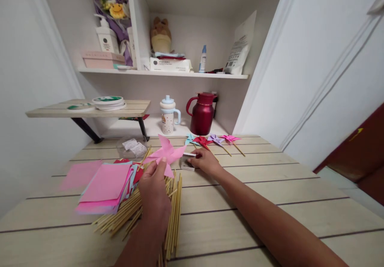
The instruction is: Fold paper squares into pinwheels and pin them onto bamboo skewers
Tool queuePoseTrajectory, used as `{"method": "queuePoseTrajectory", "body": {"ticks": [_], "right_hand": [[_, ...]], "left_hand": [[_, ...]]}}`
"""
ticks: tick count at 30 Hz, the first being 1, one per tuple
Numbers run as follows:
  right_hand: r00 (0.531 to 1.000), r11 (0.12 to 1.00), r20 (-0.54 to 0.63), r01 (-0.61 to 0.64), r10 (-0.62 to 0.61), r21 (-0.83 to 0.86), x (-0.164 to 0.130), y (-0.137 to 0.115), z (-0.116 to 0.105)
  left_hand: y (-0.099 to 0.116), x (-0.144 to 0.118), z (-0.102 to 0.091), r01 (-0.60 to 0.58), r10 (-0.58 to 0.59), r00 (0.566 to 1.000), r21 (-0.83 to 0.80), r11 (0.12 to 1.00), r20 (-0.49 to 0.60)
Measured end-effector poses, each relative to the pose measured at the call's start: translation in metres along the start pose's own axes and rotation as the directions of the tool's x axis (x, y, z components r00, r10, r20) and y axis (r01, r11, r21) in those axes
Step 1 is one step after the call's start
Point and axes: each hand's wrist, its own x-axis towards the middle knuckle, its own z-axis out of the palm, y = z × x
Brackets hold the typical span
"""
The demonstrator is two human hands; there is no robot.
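Note:
My left hand [154,181] is closed, pinching a pink paper pinwheel [165,152] between thumb and fingers. The pinwheel's folded blades spread out above the thumb. To its right, my right hand [204,161] has its fingers curled at the edge of a small clear box [187,162] with white edges; what lies inside the box I cannot make out. Thin wooden sticks [174,215] lie in a loose bundle under and around my left wrist. Left of them is a stack of coloured paper squares [105,183], pink on top.
Behind my right hand lie several finished pinwheels on sticks [216,139]. A clear round container [132,147] with small packets stands near a raised wooden stand [60,109] bearing rolls of tape [108,103]. A cup [168,117] and a red jug [202,115] stand at the back.

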Motion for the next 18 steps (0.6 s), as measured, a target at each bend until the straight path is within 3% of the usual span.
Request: {"method": "queuePoseTrajectory", "body": {"ticks": [4, 9, 14, 18], "right_hand": [[1.0, 0.997, -0.023, -0.013, 0.015, 0.074, -0.01, 0.0, 0.001], [0.992, 0.987, -0.103, 0.082, -0.068, 0.139, -0.038, -0.001, -0.016], [0.975, 0.978, -0.119, 0.197, -0.188, 0.07, -0.051, -0.006, -0.021], [0.944, 0.945, -0.055, 0.323, -0.326, -0.049, -0.052, -0.007, -0.022]], "left_hand": [[0.001, -0.001, -0.001, 0.007, -0.007, 1.0, 0.003, 1.0, 0.006], [-0.004, -0.003, -0.001, 0.008, -0.01, 0.999, 0.028, 1.0, 0.041], [-0.011, -0.008, -0.001, -0.006, 0.001, 0.997, 0.069, 0.998, 0.083], [-0.015, -0.012, -0.001, -0.018, 0.005, 0.992, 0.112, 0.994, 0.124]]}}
